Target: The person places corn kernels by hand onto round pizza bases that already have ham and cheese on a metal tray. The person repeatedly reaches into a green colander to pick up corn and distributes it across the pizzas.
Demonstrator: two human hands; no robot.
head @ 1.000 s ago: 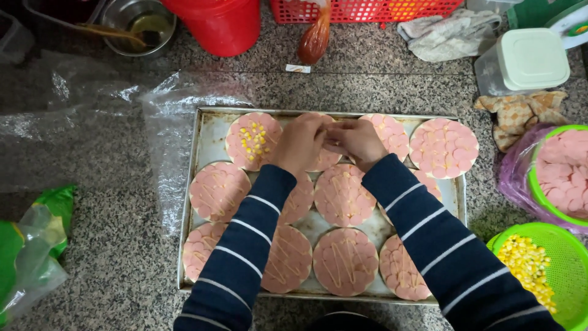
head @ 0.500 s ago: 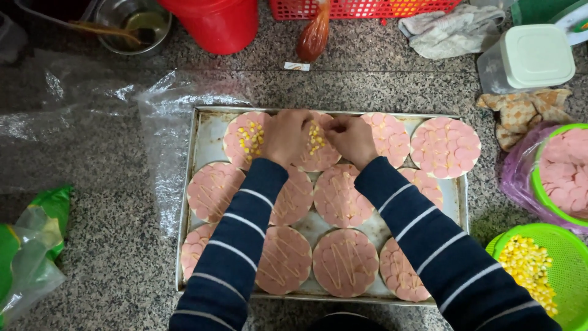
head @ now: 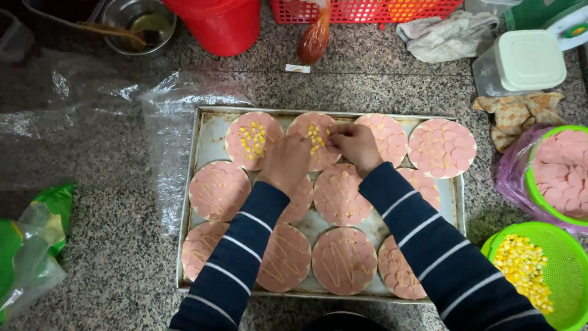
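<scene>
My left hand and right hand meet over the second pizza in the back row of the metal tray. It is a round base covered in pink sausage slices, with yellow corn kernels scattered across its middle. My fingertips are pinched together right on those kernels, though I cannot tell whether any corn is still caught between them (my knuckles hide the pads). The neighbouring pizza to the left already carries corn; the others in the tray show only sausage and thin sauce lines. To my right, a green strainer holds loose corn, and a green bowl set in a purple bag holds more sausage slices.
</scene>
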